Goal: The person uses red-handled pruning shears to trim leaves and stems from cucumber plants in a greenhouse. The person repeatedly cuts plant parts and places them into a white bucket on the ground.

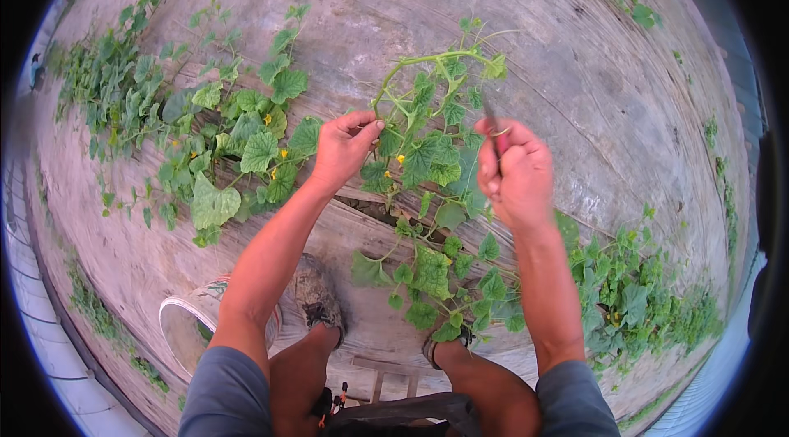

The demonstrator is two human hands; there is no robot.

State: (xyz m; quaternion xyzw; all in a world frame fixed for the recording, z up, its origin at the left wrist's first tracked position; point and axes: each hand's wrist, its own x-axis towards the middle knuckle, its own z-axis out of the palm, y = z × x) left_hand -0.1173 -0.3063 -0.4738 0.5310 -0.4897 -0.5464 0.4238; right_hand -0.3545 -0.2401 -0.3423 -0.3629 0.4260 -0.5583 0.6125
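Between thumb and fingers, my left hand (348, 147) pinches a thick green vine stem (425, 59), which arches up and over to the right. Leaves, thin tendrils and small yellow flowers (400, 159) belong to the vines around it. To the right, my right hand (518, 172) is closed around a small tool with a red handle (500, 142) and a dark, blurred blade pointing up; its exact kind cannot be told. A thin light-green loop, perhaps a tendril, lies over the fingers of that hand. Lobed leaves (434, 156) fill the gap between both hands.
Leafy vines with yellow flowers (259, 150) spread at left, more (635, 301) at right. Pale ground sheeting (616, 98) has a slit showing soil (370, 210). A white bucket (175, 301) lies tilted beside my left shoe (314, 292); leaves partly cover my right shoe (434, 350).
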